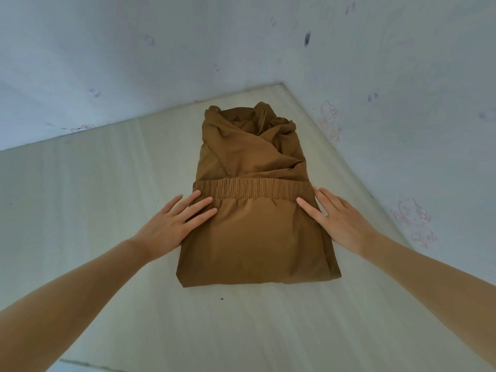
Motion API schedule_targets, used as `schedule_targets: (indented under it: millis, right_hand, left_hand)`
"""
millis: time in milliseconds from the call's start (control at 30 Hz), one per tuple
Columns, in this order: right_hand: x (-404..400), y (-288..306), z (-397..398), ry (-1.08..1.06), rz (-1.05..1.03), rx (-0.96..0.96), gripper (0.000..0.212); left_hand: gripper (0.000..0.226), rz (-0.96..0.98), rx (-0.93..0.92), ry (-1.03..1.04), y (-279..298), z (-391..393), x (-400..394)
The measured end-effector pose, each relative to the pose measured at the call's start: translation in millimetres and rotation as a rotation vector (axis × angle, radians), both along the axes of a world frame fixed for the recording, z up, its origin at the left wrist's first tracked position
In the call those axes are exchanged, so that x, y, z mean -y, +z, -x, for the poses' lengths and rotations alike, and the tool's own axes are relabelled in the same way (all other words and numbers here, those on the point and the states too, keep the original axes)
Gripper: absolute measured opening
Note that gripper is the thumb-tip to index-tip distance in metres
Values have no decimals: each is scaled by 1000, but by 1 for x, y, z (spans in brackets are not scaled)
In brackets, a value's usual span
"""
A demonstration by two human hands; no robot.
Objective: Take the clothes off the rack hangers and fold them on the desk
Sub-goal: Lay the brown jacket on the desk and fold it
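- Where the pale desk (107, 183) runs into the corner of two walls, a brown jacket (252, 200) lies folded into a tidy oblong; its near half is smooth, its far half creased.
- Across the middle of the bundle runs a gathered elastic hem (255, 190), folded up over the rest; beyond it the cloth overlaps in loose diagonal folds, and a short length of zip (263, 121) shows beside the collar at the far end.
- On the bundle's left edge rests the left hand (171, 224), flat, fingers straight and spread; the fingertips lie on the cloth just below the elastic hem, the palm partly on the desk; it grasps nothing.
- On the bundle's right edge lies the right hand (339, 220), likewise flat with straight fingers; the forefinger reaches onto the cloth just under the hem; it too grasps nothing.
- Both bare forearms come in from the lower corners of the view.
- One small dark speck (222, 299) sits on the desk just in front of the bundle's near edge.
- Behind, the pale blue wall (402, 76) carries faint pink cartoon-like outlines and small purplish marks; no brand, label or readable writing shows on the jacket or the wall.
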State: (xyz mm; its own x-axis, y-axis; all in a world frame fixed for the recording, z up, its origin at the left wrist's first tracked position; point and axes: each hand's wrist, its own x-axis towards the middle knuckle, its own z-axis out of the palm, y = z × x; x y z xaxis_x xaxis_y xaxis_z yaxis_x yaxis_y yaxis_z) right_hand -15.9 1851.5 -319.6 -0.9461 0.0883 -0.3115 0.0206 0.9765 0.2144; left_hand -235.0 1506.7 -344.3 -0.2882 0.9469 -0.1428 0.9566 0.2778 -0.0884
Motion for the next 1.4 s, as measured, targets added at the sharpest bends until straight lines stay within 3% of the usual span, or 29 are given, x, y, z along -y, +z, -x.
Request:
schedule_targets:
  millis: [133, 367, 433, 533, 567, 667, 733, 767, 800, 867, 1033, 1167, 1300, 1400]
  right_hand:
    - [-5, -2, 7, -3, 103, 34, 95]
    - [-9, 9, 8, -3, 220, 19, 84]
    - [-12, 11, 3, -24, 287, 17, 75]
    - [-9, 8, -2, -176, 467, 70, 56]
    - [-7, 6, -5, -288, 501, 96, 50]
    - [3, 10, -19, -469, 635, 63, 35]
    - [13, 24, -34, -549, 756, 58, 28]
    - [22, 34, -40, -604, 842, 27, 38]
    - [31, 37, -42, -622, 930, -41, 43]
    - [42, 38, -48, -652, 1048, -149, 31]
    - [66, 29, -19, -831, 1323, -493, 32]
    - [62, 35, 23, -929, 1136, -634, 34]
    - [48, 35, 51, -927, 993, -542, 52]
    - [37, 19, 73, -997, 870, -346, 69]
  left_hand:
    - [90, -32, 203, 37, -6, 5, -6]
    - [60, -209, 724, 331, 15, 6, -16]
    - [49, -169, 902, 497, 22, 6, -18]
    - [5, -138, 1102, 904, 36, -1, -23]
    - [11, -151, 1158, 946, 36, -4, -19]
    - [11, -201, 1111, 970, 50, -20, -16]
    - [29, -313, 1163, 1026, 72, -41, -14]
    - [31, -360, 1168, 1027, 76, -49, -9]
    - [29, -406, 1178, 995, 78, -57, -4]
    - [22, -495, 1224, 968, 80, -70, 3]
    - [34, -811, 1218, 1146, 72, -82, -12]
    - [40, -887, 1149, 1256, 68, -63, -37]
    - [38, -800, 1159, 1342, 53, -33, -49]
    - [51, -690, 1134, 1445, 40, -14, -55]
